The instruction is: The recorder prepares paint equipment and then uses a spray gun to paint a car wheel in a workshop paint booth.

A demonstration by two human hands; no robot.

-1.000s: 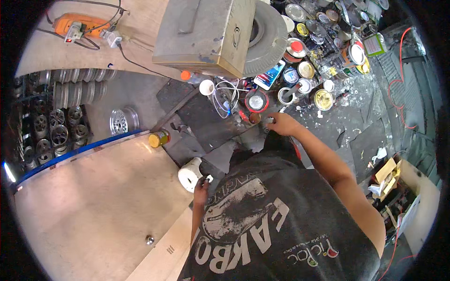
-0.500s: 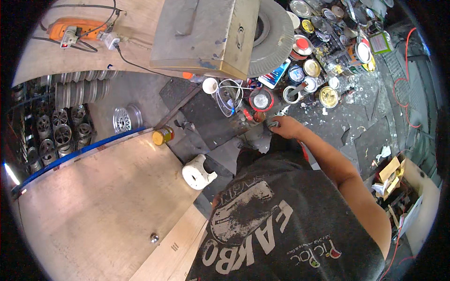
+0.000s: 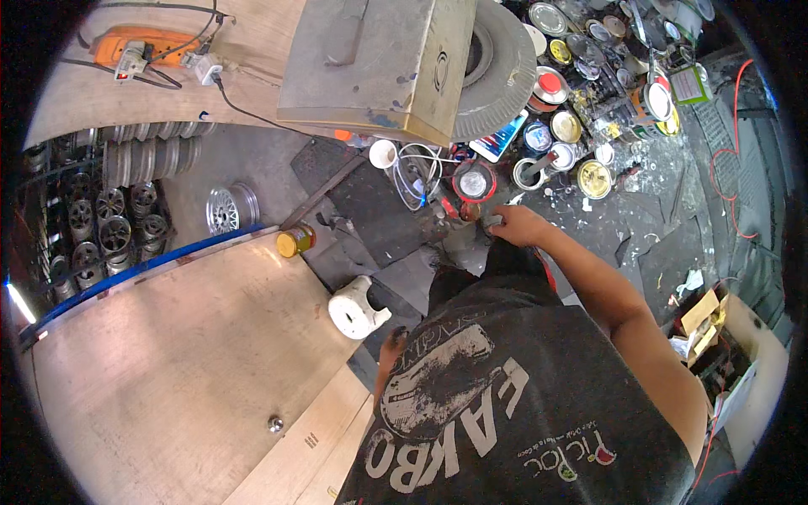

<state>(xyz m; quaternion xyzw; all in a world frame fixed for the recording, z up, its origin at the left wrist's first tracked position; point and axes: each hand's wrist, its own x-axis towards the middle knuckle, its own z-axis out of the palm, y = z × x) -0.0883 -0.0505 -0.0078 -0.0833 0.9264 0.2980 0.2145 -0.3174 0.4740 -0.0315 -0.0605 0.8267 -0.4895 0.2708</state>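
Observation:
My right hand [image 3: 513, 225] is closed on a small grey item [image 3: 493, 222] that I cannot make out, beside a small brown pot [image 3: 471, 211] and a red-rimmed can [image 3: 474, 182]. My left hand [image 3: 393, 345] is low by my shirt, largely hidden and dark, so I cannot tell its grip; near it stands a white plastic stool or similar object [image 3: 349, 307]. A tangle of white tubing [image 3: 419, 164], a white cup [image 3: 382, 154] and a crowd of paint cans [image 3: 594, 179] lie beyond my right hand.
A large grey box [image 3: 370, 76] and worn tire [image 3: 505, 76] are at the top. Plywood boards [image 3: 168, 345] fill the lower left, with a yellow tin [image 3: 293, 242] on the edge and rims [image 3: 112, 236] beyond. A cardboard box [image 3: 699, 320] and red hose [image 3: 725, 160] are at the right.
My left hand has moved away from the white object, dropping out of sight and then partly reappearing beside my shirt. My right hand has shifted slightly right in the picture.

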